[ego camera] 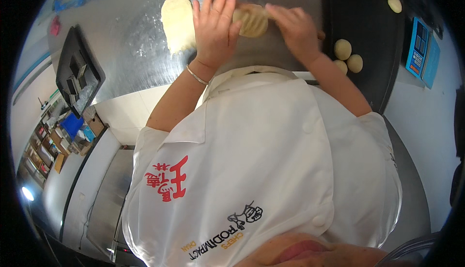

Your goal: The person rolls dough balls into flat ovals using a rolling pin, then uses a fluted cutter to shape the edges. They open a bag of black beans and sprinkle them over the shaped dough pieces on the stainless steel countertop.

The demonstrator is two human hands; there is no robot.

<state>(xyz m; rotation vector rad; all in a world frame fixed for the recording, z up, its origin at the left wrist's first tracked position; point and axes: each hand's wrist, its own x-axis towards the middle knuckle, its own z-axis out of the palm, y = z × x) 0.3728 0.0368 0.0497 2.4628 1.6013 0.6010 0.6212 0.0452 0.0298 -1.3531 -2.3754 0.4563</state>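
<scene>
My left hand [217, 30] lies palm down with its fingers apart, over the steel worktop, between two pieces of dough. To its left is a larger, oblong slab of pale dough [178, 21], its near end ragged. On its right sits a small flattened dough piece [254, 23] with finger-like grooves across it, close to my left thumb. My right hand [296, 30] is blurred, its fingertips at the right edge of that small piece. Whether it grips anything is unclear. A small brown shape [321, 35] shows beside the right hand, too indistinct to name.
Several round dough balls [342, 49] rest on a dark tray [377, 30] to the right, with another dough piece [394, 3] farther off. Beyond its edge is a blue device with keys [417, 50]. A black tray with metal pieces [78, 74] stands at the worktop's left edge.
</scene>
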